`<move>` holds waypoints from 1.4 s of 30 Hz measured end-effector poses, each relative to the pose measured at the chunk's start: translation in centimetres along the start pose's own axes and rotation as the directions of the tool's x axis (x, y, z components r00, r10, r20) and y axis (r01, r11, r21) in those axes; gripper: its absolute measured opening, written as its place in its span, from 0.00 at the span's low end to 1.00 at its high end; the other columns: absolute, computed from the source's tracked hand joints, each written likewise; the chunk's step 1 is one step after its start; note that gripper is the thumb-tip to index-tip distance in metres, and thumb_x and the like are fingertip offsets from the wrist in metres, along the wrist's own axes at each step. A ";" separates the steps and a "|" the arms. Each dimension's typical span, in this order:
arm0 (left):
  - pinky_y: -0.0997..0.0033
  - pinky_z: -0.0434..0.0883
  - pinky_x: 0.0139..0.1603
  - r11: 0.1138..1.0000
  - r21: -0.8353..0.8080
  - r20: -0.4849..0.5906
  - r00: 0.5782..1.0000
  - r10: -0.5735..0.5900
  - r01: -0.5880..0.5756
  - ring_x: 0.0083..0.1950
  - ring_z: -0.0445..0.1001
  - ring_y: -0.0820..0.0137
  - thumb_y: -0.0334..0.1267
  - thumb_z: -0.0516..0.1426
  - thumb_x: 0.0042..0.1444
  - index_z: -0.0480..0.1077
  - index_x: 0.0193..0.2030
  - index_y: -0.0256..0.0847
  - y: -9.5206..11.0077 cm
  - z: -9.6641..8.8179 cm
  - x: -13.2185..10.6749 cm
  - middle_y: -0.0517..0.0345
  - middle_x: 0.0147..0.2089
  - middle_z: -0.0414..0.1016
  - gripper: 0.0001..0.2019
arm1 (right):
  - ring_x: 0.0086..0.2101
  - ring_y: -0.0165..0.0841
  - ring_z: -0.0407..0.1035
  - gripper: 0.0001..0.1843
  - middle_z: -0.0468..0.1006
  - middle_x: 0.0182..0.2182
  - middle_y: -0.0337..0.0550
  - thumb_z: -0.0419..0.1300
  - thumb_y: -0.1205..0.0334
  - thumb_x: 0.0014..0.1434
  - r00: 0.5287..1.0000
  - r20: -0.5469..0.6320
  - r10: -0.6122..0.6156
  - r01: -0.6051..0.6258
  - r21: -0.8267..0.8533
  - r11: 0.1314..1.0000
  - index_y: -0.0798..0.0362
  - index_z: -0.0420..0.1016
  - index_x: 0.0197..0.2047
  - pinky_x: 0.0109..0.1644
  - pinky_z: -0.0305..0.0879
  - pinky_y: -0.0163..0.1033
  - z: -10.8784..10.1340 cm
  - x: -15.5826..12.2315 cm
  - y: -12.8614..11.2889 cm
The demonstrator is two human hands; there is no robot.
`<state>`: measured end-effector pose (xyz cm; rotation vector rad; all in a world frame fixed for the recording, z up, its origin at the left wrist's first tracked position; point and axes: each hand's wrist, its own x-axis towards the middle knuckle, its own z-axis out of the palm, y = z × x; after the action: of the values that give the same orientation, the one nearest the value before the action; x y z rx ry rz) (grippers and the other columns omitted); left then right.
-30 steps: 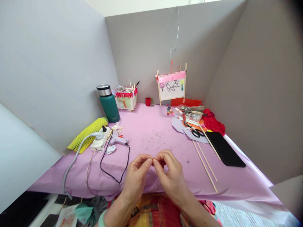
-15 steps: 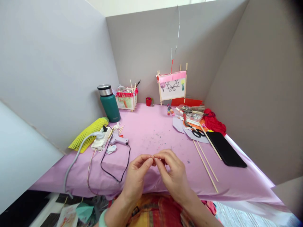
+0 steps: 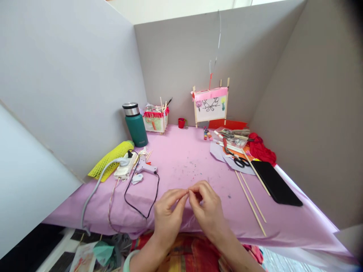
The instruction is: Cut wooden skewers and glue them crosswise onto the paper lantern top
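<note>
My left hand is closed in a pinch, thumb against forefinger, above the front of the purple tablecloth. Facing it, my right hand pinches the same way, and the fingertips of both meet. Whatever lies between them is too small or too hidden to make out. To the left of my hands rests a pale glue gun with a black cord. Two thin wooden sticks lie to their right. Dark specks are scattered on the cloth just beyond my fingers.
At the left stand a green bottle, a power strip and a yellow mesh sleeve. Scissors, a black phone and red cloth lie right. A paper lantern hangs from wire; a decorated box holds sticks.
The view has shifted slightly, so the table things appear a little further right. My fingertips have drawn into tighter pinches, still touching each other.
</note>
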<state>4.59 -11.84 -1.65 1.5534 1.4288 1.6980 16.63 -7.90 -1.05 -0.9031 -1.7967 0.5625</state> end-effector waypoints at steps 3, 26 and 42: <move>0.68 0.70 0.48 0.998 0.026 0.001 0.998 0.065 -0.065 0.43 0.75 0.68 0.31 0.59 0.56 0.79 0.41 0.45 -0.1 0.1 -0.2 0.55 0.41 0.79 0.10 | 0.27 0.29 0.61 0.06 0.67 0.25 0.36 0.54 0.66 0.57 0.983 -0.025 0.182 -0.174 0.178 0.968 0.53 0.66 0.28 0.30 0.58 0.34 0.3 0.2 -0.3; 0.78 0.65 0.30 0.593 -0.660 0.194 0.867 -0.459 0.462 0.26 0.67 0.78 0.35 0.65 0.49 0.68 0.28 0.37 -0.6 -3.1 3.4 0.64 0.26 0.71 0.08 | 0.49 0.34 0.65 0.14 0.70 0.49 0.47 0.58 0.62 0.60 0.798 0.588 -0.128 0.016 0.191 0.981 0.52 0.68 0.50 0.51 0.62 0.37 -2.8 -0.6 -3.9; 0.73 0.64 0.33 0.983 0.027 0.180 0.966 -0.184 0.182 0.28 0.66 0.72 0.42 0.56 0.57 0.67 0.24 0.39 0.6 -3.9 2.7 0.60 0.24 0.69 0.13 | 0.56 0.36 0.64 0.19 0.72 0.56 0.40 0.53 0.56 0.64 0.638 0.716 -0.282 0.366 0.039 0.930 0.42 0.68 0.58 0.58 0.62 0.40 -1.3 -2.0 -0.2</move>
<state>0.50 -11.38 0.76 1.4885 1.4400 1.4071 18.14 -9.63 -1.53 -0.3998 -2.6595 0.6292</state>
